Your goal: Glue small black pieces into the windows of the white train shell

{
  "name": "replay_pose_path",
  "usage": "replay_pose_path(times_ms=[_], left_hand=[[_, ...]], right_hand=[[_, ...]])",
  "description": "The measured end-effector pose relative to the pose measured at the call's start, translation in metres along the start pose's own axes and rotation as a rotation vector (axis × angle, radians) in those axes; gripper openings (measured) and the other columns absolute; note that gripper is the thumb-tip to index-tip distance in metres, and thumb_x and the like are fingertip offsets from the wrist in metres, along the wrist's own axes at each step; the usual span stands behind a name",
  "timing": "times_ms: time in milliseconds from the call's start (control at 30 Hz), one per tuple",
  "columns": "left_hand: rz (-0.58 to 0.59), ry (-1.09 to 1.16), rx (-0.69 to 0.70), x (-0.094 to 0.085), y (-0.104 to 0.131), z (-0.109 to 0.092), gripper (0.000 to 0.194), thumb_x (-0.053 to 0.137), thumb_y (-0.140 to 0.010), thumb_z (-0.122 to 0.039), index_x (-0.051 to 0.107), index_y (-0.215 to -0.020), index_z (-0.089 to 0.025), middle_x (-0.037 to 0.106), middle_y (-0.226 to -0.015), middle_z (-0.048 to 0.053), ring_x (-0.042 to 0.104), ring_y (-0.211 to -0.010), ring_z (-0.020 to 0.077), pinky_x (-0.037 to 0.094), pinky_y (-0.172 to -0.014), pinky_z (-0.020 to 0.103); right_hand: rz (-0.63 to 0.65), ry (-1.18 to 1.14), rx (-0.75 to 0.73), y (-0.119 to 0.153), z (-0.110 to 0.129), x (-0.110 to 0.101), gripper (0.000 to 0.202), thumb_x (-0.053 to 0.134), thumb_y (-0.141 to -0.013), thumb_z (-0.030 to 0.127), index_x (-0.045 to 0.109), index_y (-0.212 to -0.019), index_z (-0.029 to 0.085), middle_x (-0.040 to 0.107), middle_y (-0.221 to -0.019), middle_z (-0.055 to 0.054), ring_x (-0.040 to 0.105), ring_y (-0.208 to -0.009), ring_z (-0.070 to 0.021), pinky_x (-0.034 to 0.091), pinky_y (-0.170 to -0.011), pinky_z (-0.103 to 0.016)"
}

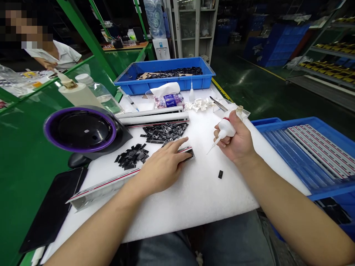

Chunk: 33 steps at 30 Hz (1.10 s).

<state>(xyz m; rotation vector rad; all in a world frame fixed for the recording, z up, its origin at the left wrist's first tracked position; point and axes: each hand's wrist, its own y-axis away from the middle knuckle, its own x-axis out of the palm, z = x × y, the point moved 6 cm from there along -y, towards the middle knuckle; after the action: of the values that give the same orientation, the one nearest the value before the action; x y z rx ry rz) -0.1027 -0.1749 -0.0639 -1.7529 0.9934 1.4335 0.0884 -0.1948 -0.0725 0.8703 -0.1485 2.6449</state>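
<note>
My left hand (163, 166) lies over the right part of a long white strip with a red line (102, 188), fingers spread, one fingertip at the strip's right end. My right hand (238, 140) is wrapped round a small white bottle (226, 127) whose thin nozzle points down and left above the white table surface (205, 199). A single small black piece (220, 174) lies below the nozzle, apart from both hands. Two piles of black pieces, a nearer one (132, 156) and a larger one (166, 132), lie beyond my left hand.
Behind the piles are white strips (155, 119), a tissue pack (169, 100) and a blue bin (163, 82). A purple-rimmed black round device (80, 129) stands left. Blue trays with strips (318, 147) are at right. Another person (55, 53) works at far left.
</note>
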Motion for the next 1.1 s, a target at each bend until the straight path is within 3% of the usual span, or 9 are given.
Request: replay_pose_path(times_ms=[300, 500, 633, 733, 900, 1100], left_hand=[[0.021, -0.058, -0.007, 0.003, 0.0, -0.005, 0.039, 0.044, -0.096, -0.022, 0.065, -0.128, -0.025, 0.041, -0.156, 0.011, 0.046, -0.136, 0.0332, 0.046, -0.107, 0.053], [0.012, -0.097, 0.012, 0.004, 0.001, -0.006, 0.038, 0.046, -0.095, -0.024, 0.065, -0.128, -0.023, 0.045, -0.154, 0.011, 0.047, -0.135, 0.0317, 0.044, -0.109, 0.051], [-0.02, -0.1, 0.021, 0.005, 0.001, -0.006, 0.035, 0.047, -0.095, -0.025, 0.066, -0.125, -0.024, 0.048, -0.152, 0.01, 0.049, -0.132, 0.03, 0.044, -0.109, 0.05], [-0.026, -0.098, 0.027, 0.005, 0.0, -0.006, 0.035, 0.047, -0.096, -0.026, 0.067, -0.124, -0.023, 0.048, -0.151, 0.01, 0.049, -0.131, 0.0298, 0.044, -0.109, 0.049], [-0.033, -0.064, 0.026, 0.006, 0.0, -0.006, 0.035, 0.046, -0.096, -0.028, 0.067, -0.124, -0.023, 0.049, -0.15, 0.01, 0.049, -0.131, 0.0302, 0.044, -0.109, 0.051], [-0.015, -0.061, 0.027, 0.006, -0.002, -0.007, 0.035, 0.046, -0.096, -0.028, 0.067, -0.124, -0.021, 0.049, -0.15, 0.01, 0.049, -0.132, 0.031, 0.043, -0.11, 0.051]], right_hand=[[-0.048, 0.179, -0.145, 0.005, 0.003, -0.005, 0.042, 0.079, -0.071, 0.055, 0.055, -0.073, 0.021, 0.056, -0.059, 0.002, 0.039, -0.042, -0.0064, 0.028, -0.035, -0.022], [-0.039, 0.347, -0.273, 0.014, 0.004, -0.002, 0.036, 0.08, -0.072, 0.051, 0.06, -0.078, 0.021, 0.053, -0.067, 0.001, 0.051, -0.058, -0.0116, 0.038, -0.043, -0.023], [-0.026, 0.574, -0.408, 0.023, 0.011, 0.004, 0.04, 0.076, -0.077, 0.05, 0.055, -0.062, 0.02, 0.046, -0.059, 0.002, 0.044, -0.056, -0.0112, 0.038, -0.047, -0.025], [0.005, 0.707, -0.426, 0.026, 0.011, 0.009, 0.044, 0.074, -0.079, 0.05, 0.051, -0.056, 0.02, 0.041, -0.055, 0.002, 0.04, -0.055, -0.0116, 0.035, -0.048, -0.027], [-0.022, 0.72, -0.518, 0.027, 0.01, 0.012, 0.048, 0.076, -0.076, 0.05, 0.047, -0.051, 0.022, 0.037, -0.053, 0.001, 0.036, -0.054, -0.0122, 0.029, -0.047, -0.028], [0.032, 0.81, -0.518, 0.026, 0.007, 0.014, 0.046, 0.073, -0.08, 0.048, 0.048, -0.053, 0.021, 0.038, -0.054, 0.001, 0.035, -0.054, -0.0114, 0.03, -0.049, -0.028]])
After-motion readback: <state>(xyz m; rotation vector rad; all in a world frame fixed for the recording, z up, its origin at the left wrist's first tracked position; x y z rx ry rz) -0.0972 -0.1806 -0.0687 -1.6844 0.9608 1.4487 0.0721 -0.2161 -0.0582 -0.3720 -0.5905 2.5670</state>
